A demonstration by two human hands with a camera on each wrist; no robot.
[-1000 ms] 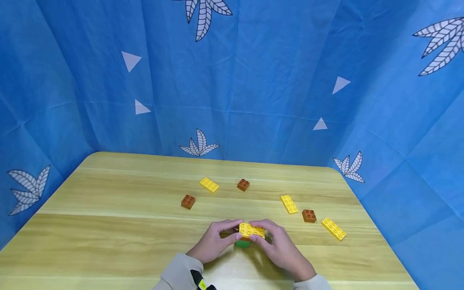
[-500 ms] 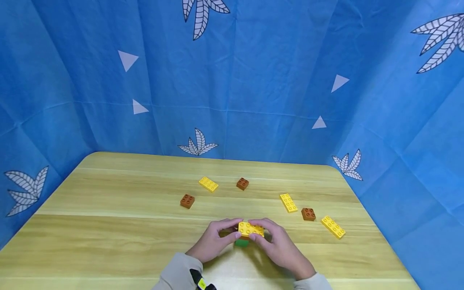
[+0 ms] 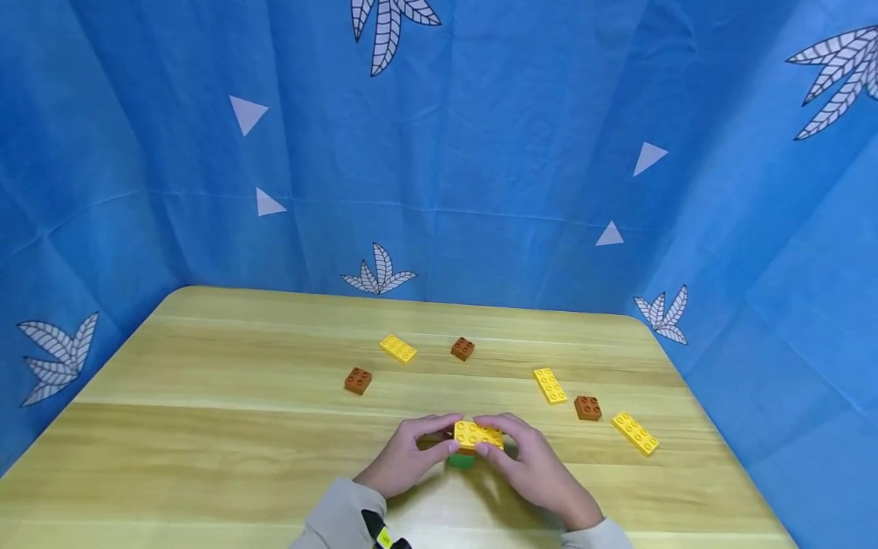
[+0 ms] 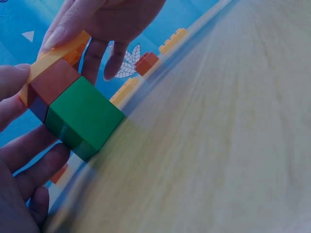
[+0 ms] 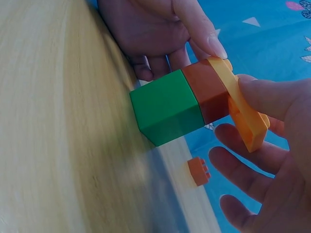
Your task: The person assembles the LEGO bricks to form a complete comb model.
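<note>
A small stack stands on the table between both hands: a green block (image 4: 86,114) at the bottom, a brown brick (image 5: 206,90) on it, and a thin yellow brick (image 3: 480,436) across the top. The yellow brick overhangs the brown one toward the right. With thumb and fingers my left hand (image 3: 405,457) holds the stack's top at the yellow brick's left end. My right hand (image 3: 533,467) pinches the same yellow brick farther right, thumb in front and forefinger behind. In the head view the hands hide part of the brown brick and the green block.
Loose yellow bricks lie on the wooden table (image 3: 206,457) at the back (image 3: 398,348), right of centre (image 3: 550,386) and far right (image 3: 635,434). Brown bricks lie at left (image 3: 358,380), back (image 3: 463,348) and right (image 3: 588,407). A blue cloth (image 3: 521,152) surrounds the table's back and sides.
</note>
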